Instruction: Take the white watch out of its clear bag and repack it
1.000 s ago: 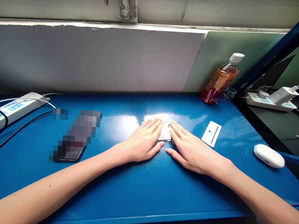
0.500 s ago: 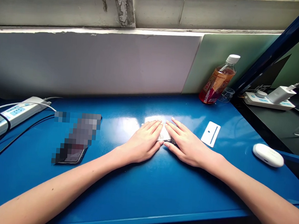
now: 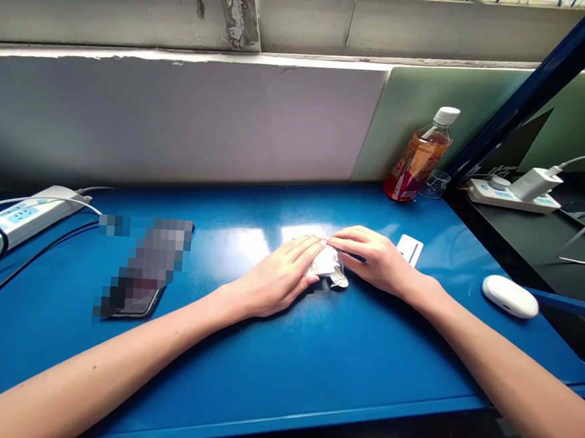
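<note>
A small white packet with fine print (image 3: 322, 262) lies on the blue table, and a crinkled, clear-looking wrapper end (image 3: 339, 278) sticks out at its right. My left hand (image 3: 282, 276) rests flat over the packet's left part, its fingers stretched out and covering much of it. At the packet's upper right, my right hand (image 3: 376, 259) is bent, with thumb and fingers closed on the packet's edge. The exact grip is partly hidden. Just behind my right hand lies a white card with a dark stripe (image 3: 410, 249), partly covered by the hand.
A phone (image 3: 139, 302), partly pixelated, and a power strip (image 3: 32, 217) with cables are at the left. A drink bottle (image 3: 419, 158) stands at the back right beside a clear ring-like piece (image 3: 435, 184). A white earbud case (image 3: 510, 297) sits near the right edge.
My right hand has risen and curled from lying flat, uncovering the packet's right end and wrapper. It now overlaps the striped card. My left hand stays on the packet. The view has shifted slightly.
</note>
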A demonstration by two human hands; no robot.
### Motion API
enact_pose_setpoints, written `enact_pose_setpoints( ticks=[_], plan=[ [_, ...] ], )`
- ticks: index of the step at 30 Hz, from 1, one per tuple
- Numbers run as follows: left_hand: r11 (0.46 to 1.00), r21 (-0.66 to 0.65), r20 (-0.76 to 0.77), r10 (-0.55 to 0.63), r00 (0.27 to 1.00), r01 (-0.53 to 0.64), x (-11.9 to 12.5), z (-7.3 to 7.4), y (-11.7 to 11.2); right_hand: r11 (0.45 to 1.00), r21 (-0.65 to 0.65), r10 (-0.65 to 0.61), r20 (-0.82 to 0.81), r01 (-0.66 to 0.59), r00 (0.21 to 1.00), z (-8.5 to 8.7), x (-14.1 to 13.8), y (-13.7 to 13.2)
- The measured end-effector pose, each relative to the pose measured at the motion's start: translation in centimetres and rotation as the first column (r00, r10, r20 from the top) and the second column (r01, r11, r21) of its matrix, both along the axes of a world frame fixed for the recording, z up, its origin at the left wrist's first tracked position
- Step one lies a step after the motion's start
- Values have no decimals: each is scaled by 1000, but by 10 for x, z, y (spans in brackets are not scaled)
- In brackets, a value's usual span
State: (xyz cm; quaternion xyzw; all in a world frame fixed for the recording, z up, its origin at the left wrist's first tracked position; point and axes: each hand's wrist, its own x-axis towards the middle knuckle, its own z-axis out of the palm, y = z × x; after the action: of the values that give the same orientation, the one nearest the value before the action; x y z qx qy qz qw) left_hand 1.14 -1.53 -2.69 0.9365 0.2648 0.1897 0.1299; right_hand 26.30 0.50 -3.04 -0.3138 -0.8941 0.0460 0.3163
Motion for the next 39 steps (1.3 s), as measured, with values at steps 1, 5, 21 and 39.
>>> enact_pose_setpoints(
  ticks=[1,5,21,39],
  plan=[
    [1000,-8,3,-11,1000,11,0,1,0,1000,18,2,-23,-2,1000,0,1,1],
    [1000,-29,99,0,995,3,-3,2,0,998,31,57,-87,-54,995,8,6,4],
    [975,192,395,30,918,-114,-3,0,-3,790,-606,-384,-612,-98,691,29,-5,-6],
    [989,21,80,141,987,-143,0,-4,-1,593,-801,-542,-469,-79,697,6,-23,-3]
  ],
)
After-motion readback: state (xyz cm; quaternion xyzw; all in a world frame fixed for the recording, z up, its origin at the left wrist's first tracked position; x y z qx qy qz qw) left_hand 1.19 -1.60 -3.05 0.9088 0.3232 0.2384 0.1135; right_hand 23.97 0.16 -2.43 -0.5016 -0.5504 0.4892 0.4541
